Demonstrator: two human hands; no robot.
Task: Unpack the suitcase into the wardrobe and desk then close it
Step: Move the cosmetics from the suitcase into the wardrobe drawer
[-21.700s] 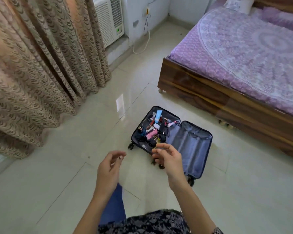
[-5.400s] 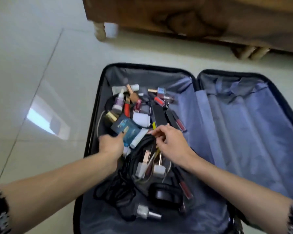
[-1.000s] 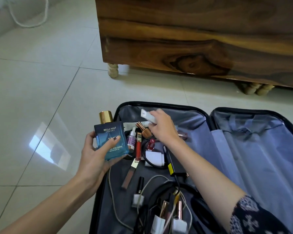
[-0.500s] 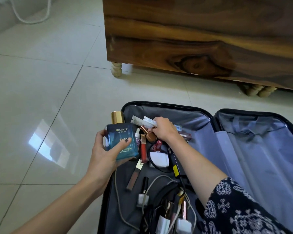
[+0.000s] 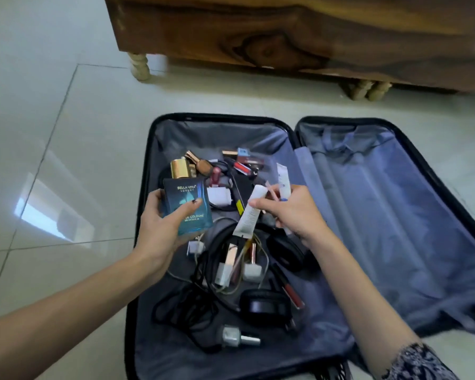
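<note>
Open suitcase (image 5: 176,138) w/ cosmetics (image 5: 242,161), cables (image 5: 184,311) (headphones (image 5: 263,307), maybe); left hand (image 5: 159,234) grips cologne bottle (image 5: 187,204), right hand (image 5: 296,213) pinches tubes (image 5: 250,215).

Suitcase: a black hard-shell suitcase (image 5: 217,116) with grey-blue fabric lining lies open flat on the pale tiled floor (image 5: 52,133); its left half holds the small items.
Left hand: the left hand (image 5: 159,229) grips a square blue glass cologne bottle with a gold cap (image 5: 185,196), thumb across its front.
Right hand: the right hand (image 5: 296,212) pinches a long white squeeze tube (image 5: 251,212); a second white tube (image 5: 283,179) stands behind it.
Contents: black over-ear headphones (image 5: 263,307), a tangled black cable (image 5: 181,311), a small silver-capped bottle (image 5: 236,337).
Beyond: a dark wooden bed frame (image 5: 285,31) on turned legs.
</note>
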